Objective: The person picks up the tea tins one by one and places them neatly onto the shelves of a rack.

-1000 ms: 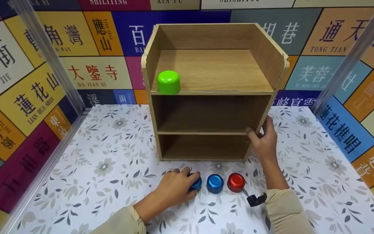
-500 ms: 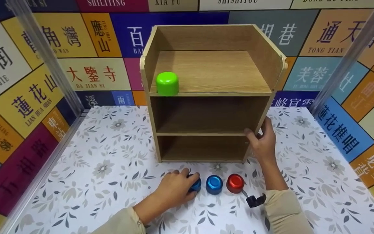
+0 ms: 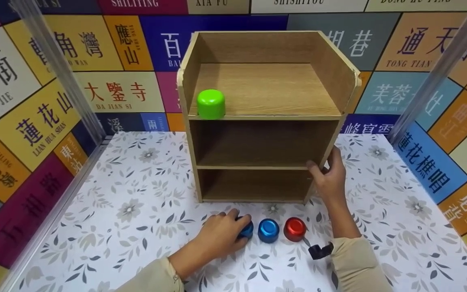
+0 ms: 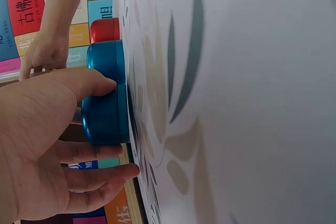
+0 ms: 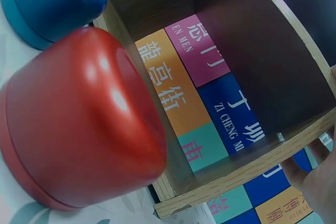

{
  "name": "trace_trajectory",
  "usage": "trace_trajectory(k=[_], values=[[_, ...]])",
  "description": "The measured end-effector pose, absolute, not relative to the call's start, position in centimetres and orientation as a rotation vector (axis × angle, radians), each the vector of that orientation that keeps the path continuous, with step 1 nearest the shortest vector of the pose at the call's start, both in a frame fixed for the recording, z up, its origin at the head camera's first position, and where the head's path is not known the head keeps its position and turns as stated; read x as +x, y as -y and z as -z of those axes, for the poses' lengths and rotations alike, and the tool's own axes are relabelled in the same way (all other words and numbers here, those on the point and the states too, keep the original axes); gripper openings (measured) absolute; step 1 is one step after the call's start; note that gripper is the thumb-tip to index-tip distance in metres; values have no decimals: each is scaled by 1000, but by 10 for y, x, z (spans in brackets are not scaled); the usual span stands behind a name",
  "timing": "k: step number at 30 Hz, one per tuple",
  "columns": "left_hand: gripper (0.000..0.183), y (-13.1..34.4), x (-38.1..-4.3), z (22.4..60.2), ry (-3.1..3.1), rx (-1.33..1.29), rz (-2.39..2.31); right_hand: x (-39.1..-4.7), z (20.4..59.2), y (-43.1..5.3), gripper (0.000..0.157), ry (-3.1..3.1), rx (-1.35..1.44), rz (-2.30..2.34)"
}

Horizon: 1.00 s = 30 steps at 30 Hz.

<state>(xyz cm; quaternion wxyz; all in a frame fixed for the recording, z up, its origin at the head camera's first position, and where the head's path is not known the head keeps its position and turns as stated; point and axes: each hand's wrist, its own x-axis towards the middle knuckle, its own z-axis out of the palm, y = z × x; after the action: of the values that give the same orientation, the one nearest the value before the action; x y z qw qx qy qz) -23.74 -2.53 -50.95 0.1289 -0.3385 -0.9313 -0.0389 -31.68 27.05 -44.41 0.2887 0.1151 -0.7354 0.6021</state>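
My left hand holds the leftmost blue metallic cup, which stands mouth down on the table. In the left wrist view, the thumb presses one side of that cup and the fingers curve around the other. Right of it stand another blue cup and a red cup, both untouched. My right hand grips the right side panel of a small wooden shelf, thumb at the front edge, fingers on the outer side. A bright green cup sits on the shelf's top level, front left.
A flower-patterned cloth covers the table. Walls with coloured sign panels stand behind and at both sides. A black wrist device sits at the right sleeve. Two lower shelf compartments open forward, behind the row of cups.
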Motion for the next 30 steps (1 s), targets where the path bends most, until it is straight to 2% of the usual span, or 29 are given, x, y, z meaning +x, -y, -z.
trace_trajectory(k=[30], values=[[49,29,-244,493,2784,-899,228,-317,443,-272,59,1968,303,-1617]])
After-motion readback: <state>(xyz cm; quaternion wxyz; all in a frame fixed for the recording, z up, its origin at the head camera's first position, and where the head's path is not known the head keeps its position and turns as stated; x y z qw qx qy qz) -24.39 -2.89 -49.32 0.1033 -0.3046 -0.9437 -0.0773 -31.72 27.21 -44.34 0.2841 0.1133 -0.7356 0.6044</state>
